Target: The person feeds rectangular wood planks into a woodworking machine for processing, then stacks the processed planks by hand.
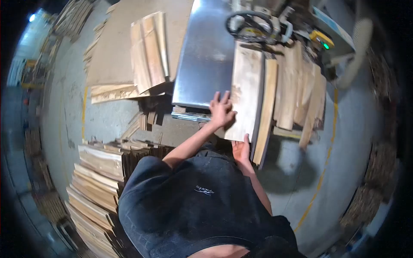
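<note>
A wide pale wooden board [246, 92] lies lengthwise ahead of me, its far end near a machine with a black handwheel. My right hand [241, 150] grips the board's near end, thumb on top and fingers beneath. At the board's left edge is my left hand [221, 112], its fingers spread apart over the metal table's corner. Whether its thumb presses on the board is hard to tell. Just right of the board runs a narrower yellowish wooden strip [266, 107].
The shiny metal table [204, 60] stands left of the board. The handwheel [248, 25] sits at the far end. More planks [297, 86] lie to the right. Several boards [148, 49] rest on a brown sheet [114, 51] at left. A tall board stack [94, 185] stands at my lower left.
</note>
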`<state>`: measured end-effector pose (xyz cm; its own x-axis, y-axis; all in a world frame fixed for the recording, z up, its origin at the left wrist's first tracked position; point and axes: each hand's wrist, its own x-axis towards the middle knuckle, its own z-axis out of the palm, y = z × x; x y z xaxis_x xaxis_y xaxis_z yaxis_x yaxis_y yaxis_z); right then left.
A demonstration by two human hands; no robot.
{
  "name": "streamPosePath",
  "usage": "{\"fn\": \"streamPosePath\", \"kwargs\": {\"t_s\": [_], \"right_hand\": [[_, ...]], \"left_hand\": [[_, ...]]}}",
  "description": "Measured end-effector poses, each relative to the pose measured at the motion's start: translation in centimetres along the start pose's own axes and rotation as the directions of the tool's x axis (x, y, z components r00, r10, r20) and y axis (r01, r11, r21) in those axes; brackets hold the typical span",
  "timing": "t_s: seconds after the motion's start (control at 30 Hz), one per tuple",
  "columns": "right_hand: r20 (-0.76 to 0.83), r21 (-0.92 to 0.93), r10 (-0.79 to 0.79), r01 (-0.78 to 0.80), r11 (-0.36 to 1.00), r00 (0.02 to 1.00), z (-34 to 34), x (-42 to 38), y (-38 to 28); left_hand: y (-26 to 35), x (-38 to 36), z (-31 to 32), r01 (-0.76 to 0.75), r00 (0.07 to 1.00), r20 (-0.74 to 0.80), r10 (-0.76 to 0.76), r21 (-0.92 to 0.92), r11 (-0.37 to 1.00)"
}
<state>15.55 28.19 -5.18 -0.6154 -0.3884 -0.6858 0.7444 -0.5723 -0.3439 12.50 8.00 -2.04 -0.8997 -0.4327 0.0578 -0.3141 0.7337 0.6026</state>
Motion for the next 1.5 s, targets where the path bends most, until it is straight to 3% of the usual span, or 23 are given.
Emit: {"fn": "streamPosePath", "kwargs": {"t_s": [0.1,0.2,0.33,0.5,0.57,0.63,0.67,0.7,0.73,0.77,0.8,0.83,0.93,1.03,1.1,1.13,1.17,1.23,1.27,1.3,1.37,1.47,1.5], "right_hand": [[-0.012,-0.191,0.067,-0.068,0.979,0.998,1.0,1.1,-0.9],[-0.107,-0.622,0.116,-0.157,0.767,0.988,3.6,3.7,-3.1],[-0.169,-0.603,0.115,-0.195,0.774,0.979,6.6,9.3,-5.9],[-0.383,-0.499,-0.022,-0.187,0.846,0.923,12.0,13.1,-6.2],[-0.494,-0.542,-0.184,-0.136,0.829,0.85,12.3,13.3,-5.1],[-0.43,-0.479,-0.139,-0.095,0.873,0.892,13.8,11.8,-4.8],[-0.408,-0.487,-0.165,-0.061,0.871,0.898,14.3,11.3,-4.5],[-0.381,-0.495,-0.193,-0.023,0.868,0.904,14.7,10.8,-4.2],[-0.398,-0.484,-0.206,-0.014,0.875,0.894,14.2,10.8,-4.1],[-0.381,-0.479,-0.216,0.008,0.878,0.899,13.6,11.0,-4.0],[-0.356,-0.478,-0.224,0.03,0.878,0.907,13.2,11.2,-4.2],[-0.354,-0.479,-0.232,0.038,0.877,0.906,13.2,11.0,-4.4],[-0.321,-0.448,-0.184,0.023,0.894,0.929,14.3,10.2,-4.4],[-0.312,-0.393,-0.158,0.023,0.919,0.937,13.7,11.0,-4.5],[-0.356,-0.395,-0.163,0.01,0.919,0.92,13.5,12.3,-4.5],[-0.276,-0.378,-0.157,0.043,0.925,0.948,13.2,13.2,-4.9],[-0.201,-0.356,-0.163,0.083,0.931,0.966,12.7,13.7,-5.3],[-0.187,-0.267,-0.07,0.018,0.964,0.98,13.2,15.1,-6.2],[-0.25,-0.338,-0.09,0.0,0.941,0.964,14.8,15.2,-6.5],[-0.306,-0.407,-0.108,-0.027,0.913,0.946,16.5,15.3,-6.8],[-0.293,-0.443,-0.088,-0.053,0.895,0.952,17.8,16.5,-7.9],[-0.195,-0.568,-0.045,-0.076,0.82,0.98,16.2,20.4,-10.0],[-0.049,-0.458,0.119,-0.128,0.879,0.992,15.1,22.0,-11.0]], "left_hand": [[-0.6,2.5,1.5,-0.041,0.995,-0.099,0.033,-0.074,0.996],[-1.1,6.7,0.8,-0.018,0.994,-0.113,-0.001,-0.162,0.987],[-2.0,12.2,1.9,-0.089,0.952,-0.307,0.021,-0.21,0.974],[-6.2,20.1,-0.8,-0.195,0.977,-0.154,0.145,-0.386,0.902],[-8.3,21.4,-6.1,-0.252,0.95,-0.263,0.171,-0.319,0.914],[-11.2,21.0,-12.1,-0.203,0.873,-0.477,0.102,-0.166,0.965],[-15.0,21.5,-11.8,-0.269,0.715,-0.687,0.131,-0.097,0.958],[-15.1,19.4,-16.0,0.032,0.692,-0.721,-0.035,-0.017,0.999],[-21.0,18.3,-15.5,0.313,0.788,-0.448,-0.422,-0.297,0.902],[-23.8,16.5,-17.4,0.261,0.622,-0.757,-0.199,-0.039,0.964],[-22.7,14.1,-20.8,0.472,0.54,-0.792,-0.285,0.005,0.881],[-25.8,12.1,-21.9,0.558,0.566,-0.785,-0.251,0.141,0.818],[-28.7,7.2,-24.2,0.632,0.627,-0.606,-0.49,0.027,0.775],[-28.7,5.7,-24.4,0.595,0.646,-0.634,-0.424,0.071,0.801],[-28.0,5.1,-25.9,0.573,0.651,-0.571,-0.5,-0.063,0.817],[-25.3,5.3,-27.1,0.602,0.556,-0.46,-0.692,-0.351,0.717],[-23.8,5.4,-27.5,0.427,0.562,-0.31,-0.767,-0.686,0.59],[-22.6,5.0,-28.7,0.207,0.615,0.025,-0.788,-0.97,0.131],[-22.3,4.6,-28.9,0.066,0.775,0.088,-0.626,-0.996,-0.058],[-21.5,4.7,-28.4,-0.127,0.826,0.102,-0.555,-0.925,-0.359],[-22.9,3.8,-26.4,-0.245,0.917,0.054,-0.395,-0.704,-0.666],[-20.8,3.1,-24.6,-0.265,0.964,-0.141,-0.225,-0.473,-0.84],[-20.0,2.8,-24.2,-0.25,0.968,-0.134,-0.212,-0.472,-0.845]]}}
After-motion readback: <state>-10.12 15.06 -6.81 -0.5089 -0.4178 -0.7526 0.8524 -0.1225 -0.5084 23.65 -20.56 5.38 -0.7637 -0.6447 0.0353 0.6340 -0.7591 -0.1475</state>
